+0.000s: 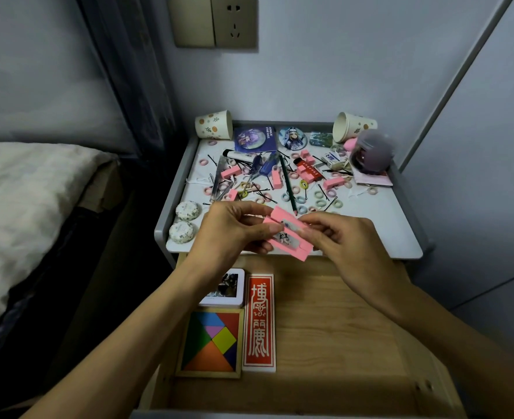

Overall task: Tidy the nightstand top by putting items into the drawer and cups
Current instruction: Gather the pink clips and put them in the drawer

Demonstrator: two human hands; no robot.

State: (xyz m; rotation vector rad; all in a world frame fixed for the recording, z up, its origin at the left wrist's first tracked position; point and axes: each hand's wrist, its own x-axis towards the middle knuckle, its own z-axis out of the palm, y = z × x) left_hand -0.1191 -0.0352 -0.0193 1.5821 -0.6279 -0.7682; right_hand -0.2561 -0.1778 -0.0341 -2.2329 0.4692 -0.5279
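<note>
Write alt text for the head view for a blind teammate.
Left hand and right hand pinch a pink card between them. The open wooden drawer below holds a tangram puzzle and red box; hair ties, bobby pins and two paper cups litter the nightstand top.

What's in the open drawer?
Tangram puzzle, red-lettered box, white tin partly hidden by the left arm. Drawer rear is covered by left hand, right hand, and their pink card.

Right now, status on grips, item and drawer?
Both pinch the pink card sleeve: left grip, right grip. Open drawer holds tangram puzzle, red box at left. Many hair ties on nightstand top.
</note>
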